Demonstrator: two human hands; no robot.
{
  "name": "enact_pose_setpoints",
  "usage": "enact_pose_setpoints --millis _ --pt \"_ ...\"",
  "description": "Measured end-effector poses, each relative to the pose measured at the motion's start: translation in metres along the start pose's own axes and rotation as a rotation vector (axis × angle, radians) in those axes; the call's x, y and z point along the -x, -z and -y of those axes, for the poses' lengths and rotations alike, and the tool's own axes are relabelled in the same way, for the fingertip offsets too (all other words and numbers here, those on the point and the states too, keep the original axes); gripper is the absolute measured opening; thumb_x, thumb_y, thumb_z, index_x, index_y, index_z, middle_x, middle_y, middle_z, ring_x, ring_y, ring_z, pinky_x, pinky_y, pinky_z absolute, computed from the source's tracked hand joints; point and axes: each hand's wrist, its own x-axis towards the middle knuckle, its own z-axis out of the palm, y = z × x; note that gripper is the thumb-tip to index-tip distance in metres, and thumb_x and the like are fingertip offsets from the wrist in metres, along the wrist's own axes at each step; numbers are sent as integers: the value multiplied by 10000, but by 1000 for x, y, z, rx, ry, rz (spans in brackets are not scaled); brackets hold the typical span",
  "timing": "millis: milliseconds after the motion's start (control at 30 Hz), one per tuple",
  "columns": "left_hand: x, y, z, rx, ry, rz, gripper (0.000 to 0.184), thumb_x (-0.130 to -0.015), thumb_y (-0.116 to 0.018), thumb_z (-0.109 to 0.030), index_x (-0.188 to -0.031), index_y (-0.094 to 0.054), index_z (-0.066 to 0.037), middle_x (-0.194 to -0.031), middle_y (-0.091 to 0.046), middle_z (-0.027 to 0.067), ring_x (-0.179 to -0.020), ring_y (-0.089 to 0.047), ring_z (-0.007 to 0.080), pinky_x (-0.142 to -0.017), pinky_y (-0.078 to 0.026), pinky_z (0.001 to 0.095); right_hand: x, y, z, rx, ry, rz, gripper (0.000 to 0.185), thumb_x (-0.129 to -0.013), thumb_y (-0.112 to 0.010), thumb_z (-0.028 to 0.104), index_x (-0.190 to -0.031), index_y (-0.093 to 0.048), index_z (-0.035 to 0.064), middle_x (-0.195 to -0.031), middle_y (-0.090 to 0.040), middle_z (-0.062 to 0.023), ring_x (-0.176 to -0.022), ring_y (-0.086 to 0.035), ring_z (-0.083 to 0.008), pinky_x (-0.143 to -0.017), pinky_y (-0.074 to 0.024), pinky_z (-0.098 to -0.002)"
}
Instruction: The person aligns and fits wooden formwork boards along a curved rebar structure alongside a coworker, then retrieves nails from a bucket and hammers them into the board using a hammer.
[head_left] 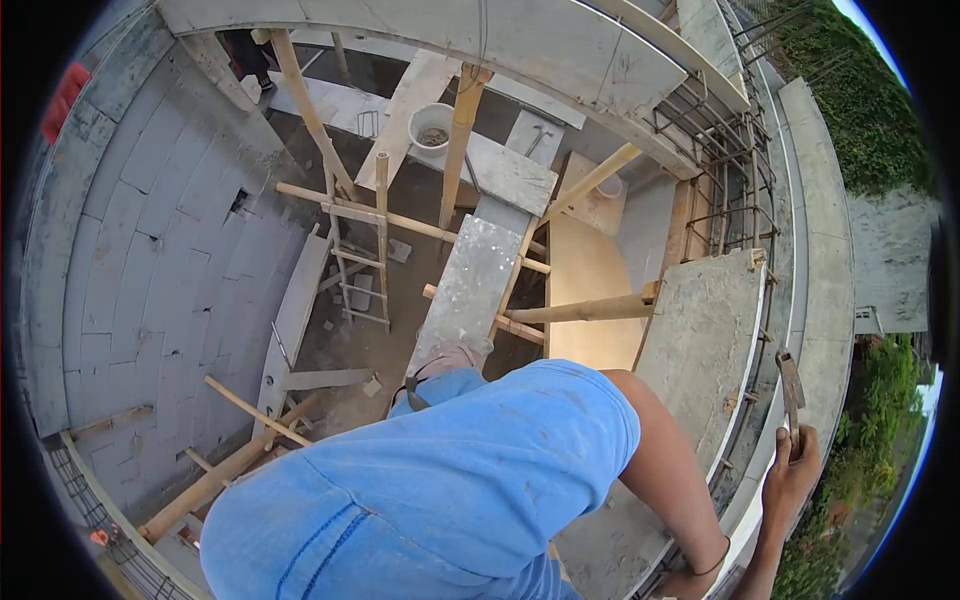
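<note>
My right hand [792,468], at the right side, is closed around the lower end of a worn metal tool that looks like a pair of pincers [791,385]. Its head points up, over the narrow gap beside the concrete wall edge. From my blue sleeve, my left arm reaches down to the bottom edge, with a thin dark band at the wrist. Only part of my left hand [688,584] shows there, and its fingers are hidden. Near it lies a formwork panel [705,320] crusted with cement. My shoe [447,358] rests on a cement-spattered plank [470,270].
Rebar cages [735,190] stick up at the upper right. Bamboo and timber props [465,140] cross the space below. A white bucket [430,130] stands on boards. A grey block wall [170,290] rises at left. Another person's leg [250,60] shows at upper left.
</note>
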Motion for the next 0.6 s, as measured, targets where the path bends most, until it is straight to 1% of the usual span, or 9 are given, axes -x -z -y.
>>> enact_pose_setpoints --millis 167,200,233,267,433,467,533,567,600 --pt "118 -37 -22 171 19 -488 623 -1004 -645 -391 -1451 -585 37 -1418 -610 319 -1382 -557 429 -1181 -408 486 -10 -41 -26 -49 67 -22 164 -1012 -691 102 -1025 -581 -18 -790 -458 -30 -713 -398 -129 -638 -379 -295" --pt "132 -78 -7 182 100 -799 589 -844 -785 -394 -1252 -708 23 -1134 -754 238 -1054 -708 415 -880 -549 505 -8 -46 -25 -53 89 -12 164 -1012 -691 102 -1025 -581 -18 -790 -458 -30 -713 -398 -129 -638 -379 -295" --pt "177 -101 -14 378 52 -914 620 -879 -793 -335 -1324 -631 65 -1163 -724 289 -1110 -682 439 -904 -540 499 -4 -50 -25 -74 100 -38 161 -1006 -694 92 -1034 -580 -18 -803 -472 -38 -735 -417 -140 -668 -398 -297" --pt "201 -138 -12 468 56 -1156 612 -905 -791 -332 -1341 -618 61 -1203 -716 278 -1147 -681 415 -955 -539 466 0 -51 -27 -86 110 -59 162 -999 -697 83 -1043 -578 -17 -816 -487 -46 -756 -436 -151 -698 -416 -298" --pt "297 -345 -59 720 805 -1803 568 -1039 -685 -290 -1487 -511 12 -1444 -622 180 -1371 -577 269 -1152 -470 440 -1 -57 -41 -64 84 37 198 -977 -718 74 -1047 -548 -1 -881 -523 -63 -771 -446 -146 -718 -421 -294" --pt "301 -389 -81 768 1013 -1903 549 -1050 -672 -266 -1496 -507 9 -1463 -601 181 -1386 -559 281 -1154 -469 435 -2 -54 -42 -68 87 32 198 -977 -718 74 -1047 -548 -1 -881 -523 -63 -771 -446 -146 -718 -421 -294" --pt "299 -490 -118 968 1408 -1972 608 -1027 -695 -268 -1491 -488 66 -1466 -579 243 -1379 -566 306 -1143 -472 431 -4 -49 -42 -92 90 120 224 -968 -721 77 -1087 -540 19 -887 -523 -52 -771 -445 -143 -717 -421 -292" --pt "290 -502 -148 1081 1689 -1955 622 -1006 -719 -281 -1467 -515 82 -1421 -610 253 -1351 -590 312 -1115 -489 418 -6 -47 -47 -96 84 121 224 -968 -721 77 -1087 -540 19 -887 -523 -52 -771 -445 -143 -717 -421 -292" --pt "281 -542 -167 1052 1901 -1818 604 -1001 -726 -282 -1448 -539 80 -1376 -643 240 -1302 -622 303 -1084 -508 403 -9 -46 -54 -139 111 156 253 -960 -723 76 -1124 -537 27 -903 -537 -54 -781 -467 -145 -727 -431 -296"
